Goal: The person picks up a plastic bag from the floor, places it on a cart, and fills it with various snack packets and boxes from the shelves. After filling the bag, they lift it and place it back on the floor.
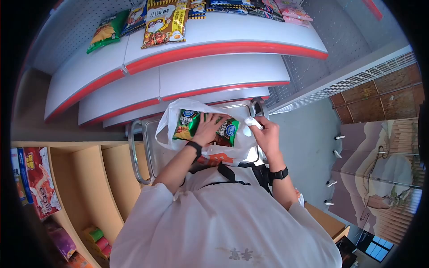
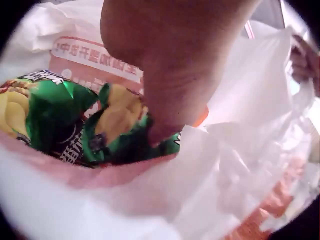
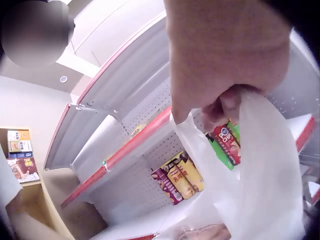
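A: Left hand (image 1: 208,129)?
B: Fingers extended, spread over green snack packets (image 1: 230,129) inside the white plastic bag (image 1: 165,129). Packet lettering includes "味"; blue brand ovals too small to read.
A: Right hand (image 1: 268,136)?
B: Fingers curled, pinching the bag's edge.
A: Bag position?
B: On the metal cart (image 1: 154,157); red-orange print, mirrored in left wrist view, includes "加盟".
A: Shelf?
B: Brown packet (image 1: 164,24), marked "小浣熊".

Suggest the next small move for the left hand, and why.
Perhaps ease the left hand up out of the white bag: its spread fingers rest on green snack packs lying inside, while the right hand pinches the bag's edge.
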Motion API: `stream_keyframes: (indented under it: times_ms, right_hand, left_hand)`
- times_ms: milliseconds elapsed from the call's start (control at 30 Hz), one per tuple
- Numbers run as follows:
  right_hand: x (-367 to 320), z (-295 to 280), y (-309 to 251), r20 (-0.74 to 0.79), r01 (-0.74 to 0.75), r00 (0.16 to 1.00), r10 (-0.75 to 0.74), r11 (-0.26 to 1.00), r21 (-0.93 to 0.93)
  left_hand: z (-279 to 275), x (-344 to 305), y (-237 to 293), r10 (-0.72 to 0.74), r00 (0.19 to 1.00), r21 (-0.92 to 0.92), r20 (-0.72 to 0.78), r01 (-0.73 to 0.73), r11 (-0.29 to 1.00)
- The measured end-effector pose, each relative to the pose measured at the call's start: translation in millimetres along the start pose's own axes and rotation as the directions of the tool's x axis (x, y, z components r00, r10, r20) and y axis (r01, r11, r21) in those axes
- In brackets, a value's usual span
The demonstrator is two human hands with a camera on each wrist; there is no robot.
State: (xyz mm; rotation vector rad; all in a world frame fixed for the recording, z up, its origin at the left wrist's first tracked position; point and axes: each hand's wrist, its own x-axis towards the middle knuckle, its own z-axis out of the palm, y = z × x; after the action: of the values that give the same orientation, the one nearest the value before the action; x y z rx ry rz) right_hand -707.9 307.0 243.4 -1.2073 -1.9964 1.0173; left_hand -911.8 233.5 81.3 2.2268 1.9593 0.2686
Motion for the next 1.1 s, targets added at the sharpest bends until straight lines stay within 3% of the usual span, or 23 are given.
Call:
stream_keyframes:
  times_ms: [33, 100, 167, 200, 233, 300, 333, 367, 433, 567, 633, 667, 733, 900, 967, 1000, 1067, 1100]
  right_hand:
    - [-0.1, -3.3, 5.9, -0.044, -0.034, 0.998, 0.033, 0.999, -0.024]
    - [2.1, -10.9, 22.0, -0.095, -0.031, 0.995, 0.027, 0.999, -0.041]
    - [4.0, -17.6, 28.3, -0.080, -0.140, 0.989, 0.128, 0.977, -0.160]
    - [5.8, -22.2, 34.0, 0.025, -0.269, 0.959, 0.282, 0.937, -0.224]
    - [5.8, -20.0, 40.0, 0.026, -0.252, 0.964, 0.264, 0.942, -0.220]
    - [11.9, -11.1, 45.9, -0.011, 0.080, 0.995, -0.094, 0.891, -0.447]
    - [20.0, -8.3, 16.9, 0.008, 0.059, 0.998, -0.062, 0.882, -0.468]
    - [29.7, -2.8, -3.9, -0.004, 0.171, 0.981, -0.196, 0.865, -0.472]
    - [54.8, 12.2, -46.9, 0.018, 0.407, 0.897, -0.442, 0.807, -0.427]
    - [119.2, 59.2, -114.4, -0.058, 0.629, 0.762, -0.645, 0.758, -0.175]
    - [156.6, 85.9, -139.2, -0.155, 0.644, 0.730, -0.665, 0.746, -0.167]
    - [170.3, 96.5, -154.9, -0.146, 0.656, 0.723, -0.676, 0.737, -0.162]
    - [189.5, 113.8, -183.9, -0.099, 0.296, 0.948, -0.304, 0.951, -0.089]
    - [220.8, 141.8, -183.6, -0.031, 0.249, 0.966, -0.257, 0.954, -0.166]
    - [228.1, 143.7, -172.3, -0.065, 0.313, 0.950, -0.306, 0.937, 0.155]
    - [231.2, 144.2, -165.7, -0.083, 0.315, 0.949, -0.304, 0.915, 0.252]
    - [211.6, 130.9, -161.6, -0.132, 0.450, 0.888, -0.440, 0.775, 0.444]
    - [186.8, 114.2, -175.0, -0.172, 0.482, 0.869, -0.463, 0.720, 0.499]
  left_hand:
    - [-24.9, -7.3, 0.2, -0.023, 0.998, -0.133, -0.057, 0.015, 0.991]
    - [-25.3, -27.7, -19.2, -0.186, 0.951, -0.191, -0.245, 0.141, 0.971]
    - [-26.8, -62.0, -41.5, -0.470, 0.790, -0.090, -0.394, 0.476, 0.875]
    - [-33.2, -73.3, -50.2, -0.600, 0.698, -0.098, -0.391, 0.616, 0.781]
    - [-40.4, -82.3, -59.5, -0.714, 0.579, -0.113, -0.394, 0.741, 0.662]
    - [-23.8, -107.4, -85.1, -0.877, 0.472, -0.169, -0.089, 0.860, 0.481]
    - [5.6, -125.0, -113.8, -0.885, 0.453, -0.348, 0.104, 0.850, 0.395]
    - [28.1, -140.2, -135.5, -0.839, 0.458, -0.502, 0.293, 0.821, 0.273]
    - [31.2, -152.8, -135.6, -0.801, 0.575, -0.587, 0.168, 0.711, 0.387]
    - [-10.2, -176.0, -107.7, -0.772, 0.583, -0.697, 0.251, 0.663, 0.274]
    - [-32.3, -195.0, -91.3, -0.699, 0.661, -0.557, 0.274, 0.701, 0.445]
    - [-46.1, -205.2, -82.2, -0.709, 0.653, -0.564, 0.266, 0.702, 0.435]
    - [-67.2, -224.1, -63.2, -0.550, 0.667, -0.524, 0.502, 0.741, 0.421]
    - [-82.9, -243.3, -27.4, -0.486, 0.655, -0.549, 0.579, 0.754, 0.362]
    - [-72.9, -246.2, -21.4, -0.635, 0.600, -0.512, 0.487, 0.785, 0.350]
    - [-75.2, -243.0, -20.8, -0.647, 0.551, -0.485, 0.527, 0.820, 0.303]
    - [-25.6, -256.3, -39.2, -0.654, 0.587, -0.513, 0.477, 0.790, 0.334]
    - [-36.5, -251.2, -38.5, -0.622, 0.597, -0.494, 0.507, 0.792, 0.359]
